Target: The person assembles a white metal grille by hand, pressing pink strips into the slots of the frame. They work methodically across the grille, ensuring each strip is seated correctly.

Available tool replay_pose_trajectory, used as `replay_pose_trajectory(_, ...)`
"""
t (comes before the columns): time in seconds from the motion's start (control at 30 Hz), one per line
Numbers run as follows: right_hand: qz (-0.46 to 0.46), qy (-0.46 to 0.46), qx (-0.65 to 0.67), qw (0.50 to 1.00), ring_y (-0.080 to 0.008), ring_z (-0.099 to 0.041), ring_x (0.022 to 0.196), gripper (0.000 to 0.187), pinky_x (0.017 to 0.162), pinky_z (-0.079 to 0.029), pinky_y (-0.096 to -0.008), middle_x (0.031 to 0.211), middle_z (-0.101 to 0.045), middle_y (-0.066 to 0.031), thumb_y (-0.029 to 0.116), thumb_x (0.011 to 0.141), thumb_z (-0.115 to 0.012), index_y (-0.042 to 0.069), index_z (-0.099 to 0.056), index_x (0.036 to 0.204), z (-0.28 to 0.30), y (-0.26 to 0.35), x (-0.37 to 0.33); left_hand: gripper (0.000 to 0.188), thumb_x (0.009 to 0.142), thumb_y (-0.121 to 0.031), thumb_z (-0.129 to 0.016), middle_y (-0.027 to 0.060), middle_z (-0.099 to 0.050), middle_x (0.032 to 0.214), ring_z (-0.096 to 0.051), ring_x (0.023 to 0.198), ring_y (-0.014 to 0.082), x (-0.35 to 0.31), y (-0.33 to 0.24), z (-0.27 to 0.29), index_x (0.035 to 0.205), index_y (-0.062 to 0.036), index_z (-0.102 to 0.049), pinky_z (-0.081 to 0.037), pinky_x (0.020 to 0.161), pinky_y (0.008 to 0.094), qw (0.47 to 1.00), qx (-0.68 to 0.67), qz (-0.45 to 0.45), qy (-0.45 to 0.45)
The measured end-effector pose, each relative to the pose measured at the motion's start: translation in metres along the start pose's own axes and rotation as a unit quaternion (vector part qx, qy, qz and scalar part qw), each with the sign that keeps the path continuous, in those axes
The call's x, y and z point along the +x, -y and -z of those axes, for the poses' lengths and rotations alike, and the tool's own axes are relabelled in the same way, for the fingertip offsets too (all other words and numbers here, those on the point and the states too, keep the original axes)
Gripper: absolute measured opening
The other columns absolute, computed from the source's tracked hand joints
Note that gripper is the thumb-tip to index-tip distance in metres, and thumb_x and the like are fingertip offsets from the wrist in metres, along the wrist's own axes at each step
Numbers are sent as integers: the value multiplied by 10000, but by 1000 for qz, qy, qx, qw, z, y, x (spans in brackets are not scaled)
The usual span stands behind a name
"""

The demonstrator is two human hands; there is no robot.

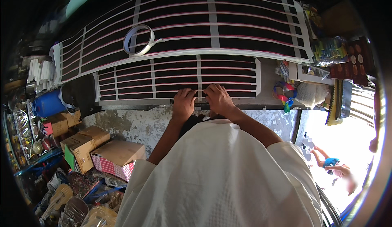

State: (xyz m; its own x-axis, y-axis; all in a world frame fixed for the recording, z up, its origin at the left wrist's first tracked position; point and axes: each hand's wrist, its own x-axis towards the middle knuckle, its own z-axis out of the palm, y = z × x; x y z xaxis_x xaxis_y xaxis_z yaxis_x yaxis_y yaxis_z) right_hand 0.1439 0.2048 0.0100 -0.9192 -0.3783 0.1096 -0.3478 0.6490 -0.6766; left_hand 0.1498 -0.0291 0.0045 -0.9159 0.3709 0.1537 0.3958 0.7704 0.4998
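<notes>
A black sheet (175,74) with thin white and pink lengthwise strips and wider pale cross strips lies in front of me. Both hands are at its near edge, on either side of a pale cross strip (199,72). My left hand (184,101) has its fingers bent and drawn together beside that strip. Close by on the right, my right hand (219,99) is curled in the same way, thumb side inward. What the fingertips pinch is too small to make out. Beyond, a larger striped black sheet (179,31) carries a roll of white tape (143,52), its loose end pointing right.
Cardboard boxes (118,151) and wrapped goods crowd the lower left, with a blue container (48,103) above them. Colourful ribbon rolls (284,92) and a bubble-wrapped bundle (312,94) sit at the right end. Outside the bright opening at right, a person (332,166) is visible.
</notes>
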Motion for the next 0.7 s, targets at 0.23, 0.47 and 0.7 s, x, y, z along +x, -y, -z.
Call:
replay_pose_trajectory(0.23,-10,-3,-5,1000,-349,-651,1199,322,1045,-533,-501,1209,-642,-105,48,894,-787,79,-726,1209,-5,-4,-2,352,952,-100,-814,110,-673,1240,-652,1158,367,-1,0,-2,1298,-77,-757,-552,980,518,1000,1,17,2)
replay_pose_trajectory(0.47,-8,5,-18,1000,-349,-644,1207,346,1059,-537,-497,1219,-634,-107,17,875,-782,82,-734,1210,-10,-11,-3,336,954,-92,-803,92,-674,1213,-654,1137,354,-1,0,-6,1287,-85,-762,-551,962,512,1000,15,16,1)
replay_pose_trajectory(0.7,11,-6,-31,999,-349,-645,1200,363,1052,-541,-498,1210,-629,-108,-8,850,-779,73,-732,1201,-10,-12,-4,297,956,-77,-785,99,-679,1209,-659,1141,357,1,2,-5,1253,-71,-771,-561,953,504,1000,15,-5,-1)
